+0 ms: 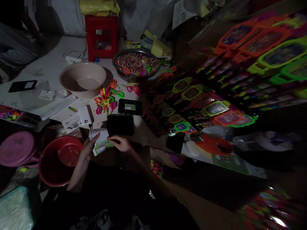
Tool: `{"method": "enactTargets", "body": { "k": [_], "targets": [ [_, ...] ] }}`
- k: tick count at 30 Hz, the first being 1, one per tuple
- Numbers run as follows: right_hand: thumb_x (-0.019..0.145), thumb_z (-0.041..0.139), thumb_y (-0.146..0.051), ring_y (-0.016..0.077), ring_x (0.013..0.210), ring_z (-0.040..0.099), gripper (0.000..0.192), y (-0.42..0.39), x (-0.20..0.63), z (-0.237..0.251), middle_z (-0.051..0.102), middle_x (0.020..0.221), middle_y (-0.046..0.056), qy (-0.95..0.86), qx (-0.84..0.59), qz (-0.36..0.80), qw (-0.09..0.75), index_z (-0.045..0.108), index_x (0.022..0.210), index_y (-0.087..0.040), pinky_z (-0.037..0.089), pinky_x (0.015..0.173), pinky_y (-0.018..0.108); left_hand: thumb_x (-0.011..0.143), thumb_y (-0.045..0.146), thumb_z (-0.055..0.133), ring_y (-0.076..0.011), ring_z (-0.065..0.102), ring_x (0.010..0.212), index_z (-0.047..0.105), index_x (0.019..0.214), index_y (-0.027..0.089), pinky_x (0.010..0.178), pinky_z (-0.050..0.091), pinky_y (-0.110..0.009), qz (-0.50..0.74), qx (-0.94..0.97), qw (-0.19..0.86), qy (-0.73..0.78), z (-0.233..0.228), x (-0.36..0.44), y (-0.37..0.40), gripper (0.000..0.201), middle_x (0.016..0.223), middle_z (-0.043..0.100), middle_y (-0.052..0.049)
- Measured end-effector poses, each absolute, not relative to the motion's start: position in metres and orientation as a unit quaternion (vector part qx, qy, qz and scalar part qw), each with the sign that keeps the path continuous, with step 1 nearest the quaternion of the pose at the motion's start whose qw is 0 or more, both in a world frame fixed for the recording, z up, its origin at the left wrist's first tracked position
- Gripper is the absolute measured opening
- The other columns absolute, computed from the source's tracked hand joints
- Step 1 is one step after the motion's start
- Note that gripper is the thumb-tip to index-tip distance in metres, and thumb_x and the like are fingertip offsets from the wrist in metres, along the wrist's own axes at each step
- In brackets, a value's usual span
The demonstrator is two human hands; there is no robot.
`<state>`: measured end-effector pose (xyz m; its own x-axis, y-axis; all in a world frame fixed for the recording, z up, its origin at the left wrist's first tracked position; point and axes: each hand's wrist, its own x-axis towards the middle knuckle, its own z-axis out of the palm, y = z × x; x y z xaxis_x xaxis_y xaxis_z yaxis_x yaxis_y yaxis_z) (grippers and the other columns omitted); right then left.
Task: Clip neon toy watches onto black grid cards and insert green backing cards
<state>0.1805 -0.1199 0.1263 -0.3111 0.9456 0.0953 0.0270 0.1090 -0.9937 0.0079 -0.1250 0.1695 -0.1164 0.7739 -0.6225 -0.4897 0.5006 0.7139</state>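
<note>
Gripping a small white-and-green packet (102,143) low left of centre, left hand (87,148) curled round its edge, right hand (120,143) pinching its other end, red bucket (59,159) just left, black box (120,124) just above.

The person is wearing no sleeves: both forearms are showing bare down to the left hand (88,147) and right hand (122,144).

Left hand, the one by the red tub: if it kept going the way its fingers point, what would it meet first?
Probably the printed packet that the left hand already touches, with the right hand at its other end. Beyond lies a dark box, though depth is unclear.
</note>
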Motion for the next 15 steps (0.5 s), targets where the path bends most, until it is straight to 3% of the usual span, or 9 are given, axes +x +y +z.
{"method": "enactTargets", "body": {
  "k": [8, 15],
  "targets": [
    [0.085, 0.06, -0.038, 0.0159, 0.083, 0.066, 0.022, -0.129, 0.176, 0.126, 0.072, 0.088, 0.002, -0.632, -0.41, 0.527, 0.393, 0.072, 0.086, -0.02, 0.051, 0.079, 0.027, 0.062, 0.033, 0.083, -0.0271, 0.07, 0.089, 0.068, 0.101, 0.011, 0.079, 0.057, -0.033, 0.45, 0.126, 0.659, 0.589, 0.151, -0.001, -0.141, 0.047, 0.093, 0.075, -0.012],
    [0.085, 0.055, -0.029, 0.018, 0.088, 0.066, 0.019, -0.15, 0.168, 0.11, 0.073, 0.092, 0.004, -0.636, -0.393, 0.554, 0.367, 0.071, 0.089, -0.02, 0.05, 0.083, 0.03, 0.066, 0.04, 0.08, -0.025, 0.07, 0.092, 0.067, 0.108, 0.01, 0.082, 0.055, -0.032, 0.411, 0.115, 0.662, 0.616, 0.115, -0.021, -0.163, 0.053, 0.098, 0.074, -0.014]
  ]
}}
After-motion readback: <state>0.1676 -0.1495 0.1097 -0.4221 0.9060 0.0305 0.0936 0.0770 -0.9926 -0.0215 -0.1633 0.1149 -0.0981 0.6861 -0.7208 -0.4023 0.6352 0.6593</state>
